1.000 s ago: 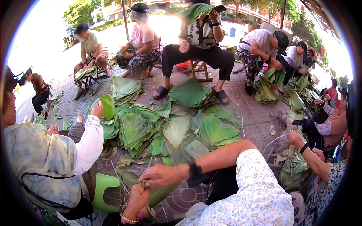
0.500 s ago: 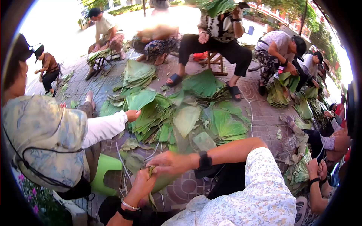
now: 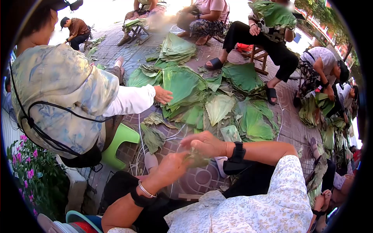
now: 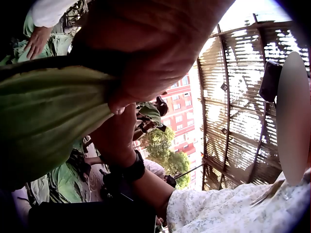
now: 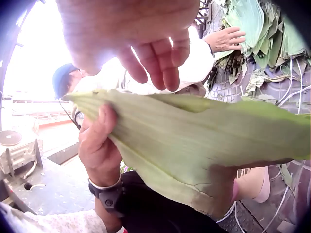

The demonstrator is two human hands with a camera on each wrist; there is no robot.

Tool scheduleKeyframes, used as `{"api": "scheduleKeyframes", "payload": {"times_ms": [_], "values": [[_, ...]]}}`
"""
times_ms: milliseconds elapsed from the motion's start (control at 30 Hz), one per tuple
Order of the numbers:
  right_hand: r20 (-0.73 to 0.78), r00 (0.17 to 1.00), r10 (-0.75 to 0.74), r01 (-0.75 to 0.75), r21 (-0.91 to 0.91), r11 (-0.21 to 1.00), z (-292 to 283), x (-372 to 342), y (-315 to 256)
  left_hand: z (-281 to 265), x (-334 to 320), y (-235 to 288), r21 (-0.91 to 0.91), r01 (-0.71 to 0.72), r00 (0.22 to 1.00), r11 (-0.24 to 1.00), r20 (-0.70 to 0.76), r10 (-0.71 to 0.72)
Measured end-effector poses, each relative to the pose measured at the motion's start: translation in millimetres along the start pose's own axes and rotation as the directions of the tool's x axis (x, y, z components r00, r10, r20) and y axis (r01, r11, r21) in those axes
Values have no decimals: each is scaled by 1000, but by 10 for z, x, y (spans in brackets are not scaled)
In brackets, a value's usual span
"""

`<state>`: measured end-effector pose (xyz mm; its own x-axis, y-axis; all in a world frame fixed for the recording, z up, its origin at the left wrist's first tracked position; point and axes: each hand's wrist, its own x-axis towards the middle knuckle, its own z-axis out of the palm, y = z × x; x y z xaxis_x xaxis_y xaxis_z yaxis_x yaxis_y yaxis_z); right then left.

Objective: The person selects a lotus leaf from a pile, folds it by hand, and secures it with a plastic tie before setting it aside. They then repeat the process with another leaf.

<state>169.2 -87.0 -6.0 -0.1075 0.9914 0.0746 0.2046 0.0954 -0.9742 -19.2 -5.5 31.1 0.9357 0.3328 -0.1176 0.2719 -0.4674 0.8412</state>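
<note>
Thumb and fingers of my left hand [image 3: 168, 171] grip the narrow tip of a folded green leaf [image 5: 184, 141]. In the left wrist view the broad part of that leaf [image 4: 48, 116] hangs out past the left hand [image 4: 150, 48]. My right hand [image 3: 206, 144] is just above and beside the left one, blurred in the head view. From the right wrist view, the right hand [image 5: 141, 43] has its fingers loosely extended over the leaf's upper edge; whether they touch it I cannot tell.
Stacks of large green leaves [image 3: 180, 83] lie on the paving ahead. A person in a patterned vest [image 3: 66, 93] sits at left by a green stool [image 3: 121, 145]. White strings [image 3: 140, 136] trail on the ground. Several seated people are around, and flowers [image 3: 29, 173] grow lower left.
The head view has swung, shifting the scene rightward. My right hand's fingers have loosened from the leaf beside my left hand. The neighbour has laid a leaf on the pile and let go.
</note>
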Motion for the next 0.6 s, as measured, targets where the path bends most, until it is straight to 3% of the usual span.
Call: {"api": "scheduleKeyframes", "payload": {"times_ms": [100,200,300,400,500,600], "values": [[-56,989,137,-130,116,985,-7,36,128,76,2,-77,-2,-28,1000,1000,-2,28],[-81,984,157,-155,33,987,9,70,298,52,-10,-42,-5,-7,999,1000,34,7],[-81,995,57,-60,-43,997,59,81,335,33,-31,44,27,-10,999,1000,47,8],[-82,995,62,-70,-87,994,98,87,380,95,-33,-14,3,-83,997,997,12,83],[-78,997,9,-20,-142,990,126,84,433,76,-49,44,7,-20,998,1000,65,19],[-85,996,-12,-1,-147,989,150,60,441,127,-63,-32,32,-52,998,998,44,50]]}}
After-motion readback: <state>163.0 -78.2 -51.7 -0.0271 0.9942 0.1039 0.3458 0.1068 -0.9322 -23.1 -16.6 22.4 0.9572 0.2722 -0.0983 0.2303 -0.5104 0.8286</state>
